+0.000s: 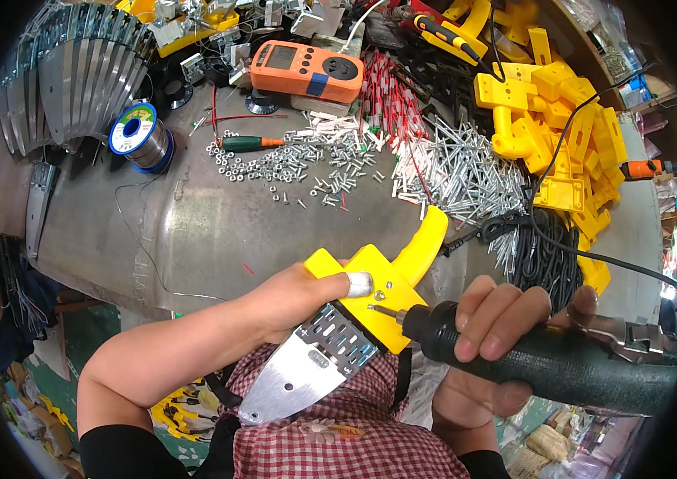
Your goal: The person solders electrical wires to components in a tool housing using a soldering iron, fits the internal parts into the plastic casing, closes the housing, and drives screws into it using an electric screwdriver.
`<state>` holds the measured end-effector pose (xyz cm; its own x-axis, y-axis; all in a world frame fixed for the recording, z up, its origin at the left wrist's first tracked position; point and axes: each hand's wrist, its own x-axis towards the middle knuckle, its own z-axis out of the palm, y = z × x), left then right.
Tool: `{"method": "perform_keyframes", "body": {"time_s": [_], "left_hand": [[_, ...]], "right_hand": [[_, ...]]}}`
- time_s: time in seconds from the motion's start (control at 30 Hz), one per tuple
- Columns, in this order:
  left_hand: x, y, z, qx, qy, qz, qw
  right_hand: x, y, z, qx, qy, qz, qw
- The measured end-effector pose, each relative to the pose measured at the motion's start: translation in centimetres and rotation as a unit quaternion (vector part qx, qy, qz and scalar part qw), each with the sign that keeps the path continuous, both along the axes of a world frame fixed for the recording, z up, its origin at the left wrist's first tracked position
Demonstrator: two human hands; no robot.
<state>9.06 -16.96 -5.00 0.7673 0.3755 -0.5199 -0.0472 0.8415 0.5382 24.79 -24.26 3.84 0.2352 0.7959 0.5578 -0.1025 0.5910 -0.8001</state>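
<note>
I see the left hand (pixel 294 297) gripping a yellow handle (pixel 399 294), metal blade (pixel 294 382) fitted, the right hand (pixel 499 323) curled round an electric screwdriver (pixel 566 363). Screw-fastening looks unfinished.

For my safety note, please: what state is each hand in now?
Left hand: closed, holding the yellow handle piece.
Right hand: closed around the dark power screwdriver.

Orange boxy meter (pixel 304 70), blue-rimmed wire spool (pixel 142 139) to its left, green-handled tool (pixel 244 144)
</note>
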Motion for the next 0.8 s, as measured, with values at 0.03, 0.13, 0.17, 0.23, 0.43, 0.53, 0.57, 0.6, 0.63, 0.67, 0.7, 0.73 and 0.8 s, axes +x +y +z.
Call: {"method": "perform_keyframes", "body": {"time_s": [0.03, 0.13, 0.17, 0.23, 0.43, 0.53, 0.57, 0.6, 0.63, 0.67, 0.7, 0.73, 0.8], "left_hand": [[0.0, 0.0, -0.1, -0.001, 0.000, 0.000, 1.000], [0.0, 0.0, -0.2, -0.002, 0.008, -0.004, 1.000], [0.1, 0.0, -0.1, 0.001, 0.015, -0.005, 1.000], [0.3, 0.0, 0.1, 0.002, 0.024, -0.005, 1.000], [0.3, -0.1, 0.2, 0.019, 0.032, 0.011, 0.999], [0.5, -0.3, 0.2, 0.014, 0.039, 0.005, 0.999], [0.5, -0.3, 0.3, 0.018, 0.051, 0.011, 0.998], [0.6, -0.3, 0.5, 0.023, 0.062, 0.015, 0.998], [0.7, -0.4, 0.7, 0.023, 0.060, 0.013, 0.998], [0.8, -0.5, 0.8, 0.031, 0.080, 0.021, 0.996], [0.9, -0.6, 0.8, 0.038, 0.102, 0.029, 0.994], [0.9, -0.5, 1.1, 0.037, 0.101, 0.028, 0.994], [1.0, -0.4, 1.6, 0.039, 0.124, 0.028, 0.991]], "right_hand": [[0.0, -0.1, -0.1, -0.002, 0.018, -0.001, 1.000], [0.3, -0.2, -0.3, 0.001, 0.023, 0.013, 1.000], [0.5, -0.3, -0.3, 0.007, 0.011, 0.029, 0.999], [0.8, -0.3, -0.3, 0.008, 0.014, 0.037, 0.999], [-0.3, 0.0, -0.4, 0.005, -0.003, 0.032, 0.999], [0.3, 0.4, -0.7, 0.010, -0.037, 0.028, 0.999], [0.5, 0.5, -0.9, 0.017, -0.060, 0.054, 0.997], [0.6, 0.5, -0.9, 0.017, -0.061, 0.052, 0.997], [0.7, 0.6, -1.0, 0.025, -0.071, 0.061, 0.995], [0.7, 0.5, -1.0, 0.033, -0.081, 0.069, 0.994], [0.6, 0.5, -1.1, 0.032, -0.081, 0.069, 0.994], [0.5, 0.4, -1.3, 0.028, -0.073, 0.045, 0.996], [0.5, 0.5, -1.5, 0.024, -0.064, 0.020, 0.997]]}}
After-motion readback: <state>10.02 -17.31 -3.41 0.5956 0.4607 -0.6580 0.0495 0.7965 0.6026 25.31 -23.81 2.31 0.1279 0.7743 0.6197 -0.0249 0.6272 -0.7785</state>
